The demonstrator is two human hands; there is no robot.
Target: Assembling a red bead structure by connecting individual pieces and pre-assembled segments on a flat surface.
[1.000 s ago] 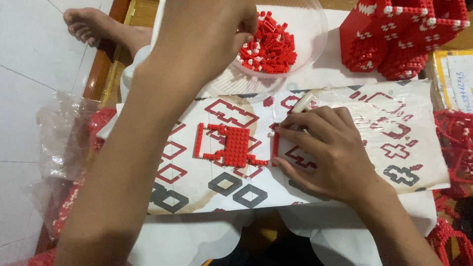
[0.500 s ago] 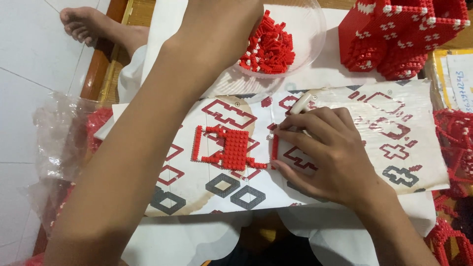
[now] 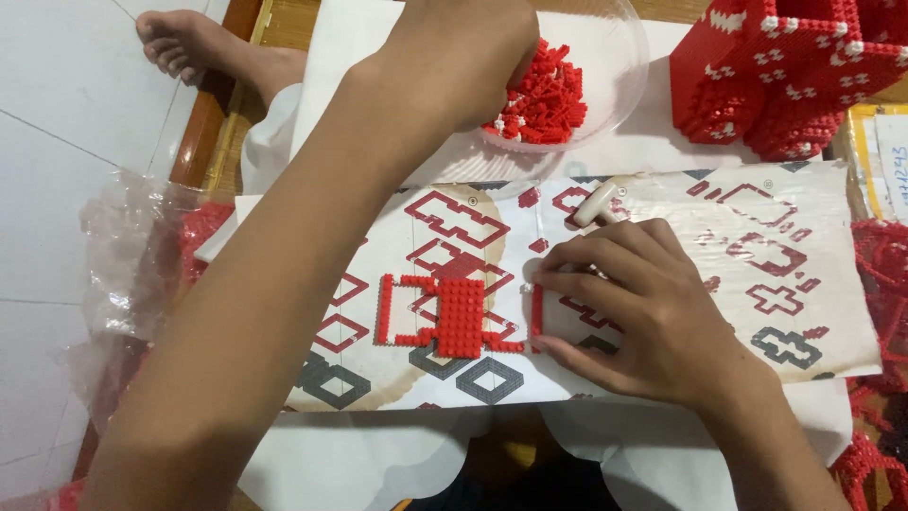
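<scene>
Roughly early on: my right hand point(image 3: 653, 312) presses flat beside the small flat red brick panel point(image 3: 445, 317); my left hand point(image 3: 463, 57) digs in the clear plastic bowl point(image 3: 619, 71) of loose red bricks point(image 3: 544, 99), grip hidden, cannot tell.

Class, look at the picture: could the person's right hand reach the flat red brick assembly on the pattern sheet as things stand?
Probably yes. The right hand rests on the pattern sheet, its fingertips at the right end of the flat red brick assembly. Nothing lies between them; the left hand is up at the clear bowl.
</scene>
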